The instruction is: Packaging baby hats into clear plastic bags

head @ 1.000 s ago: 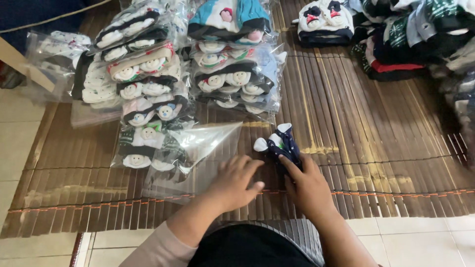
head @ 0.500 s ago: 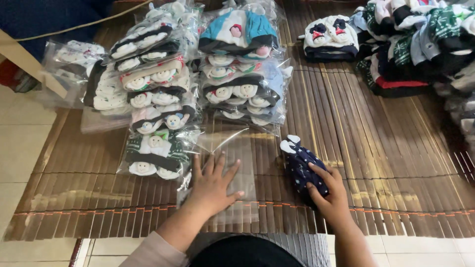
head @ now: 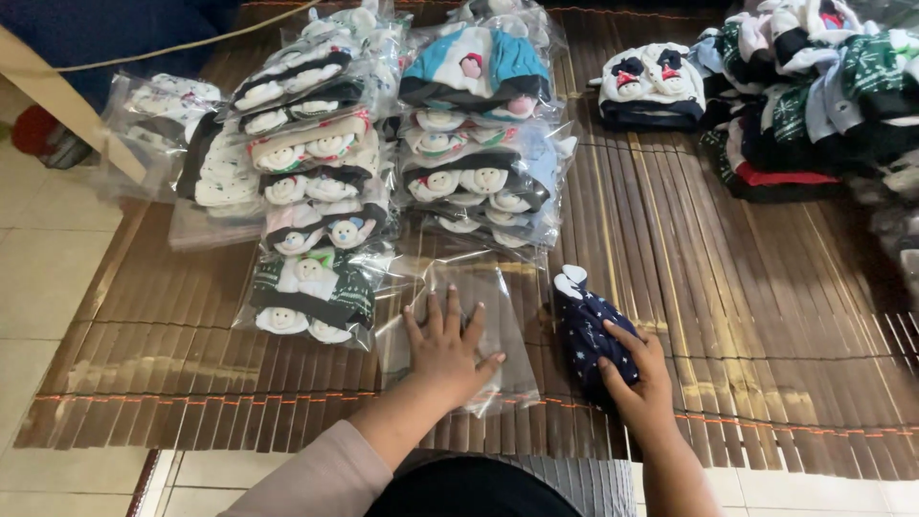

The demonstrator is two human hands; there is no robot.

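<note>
— Covering the tiled floor [head: 57, 278], what lies under everything?

— A brown slatted bamboo mat [head: 747, 287], with bagged sock bundles [head: 316, 220] stacked on it and loose ones [head: 814, 86] far right.

— And the navy sock bundle [head: 591, 330]?

— On the mat, long axis running away from the person, white end farthest. The right hand [head: 639, 383] has its grip clamped on it; the left hand [head: 445, 349] lies flat, fingers apart, on a clear plastic bag [head: 503, 316] just beside.
</note>
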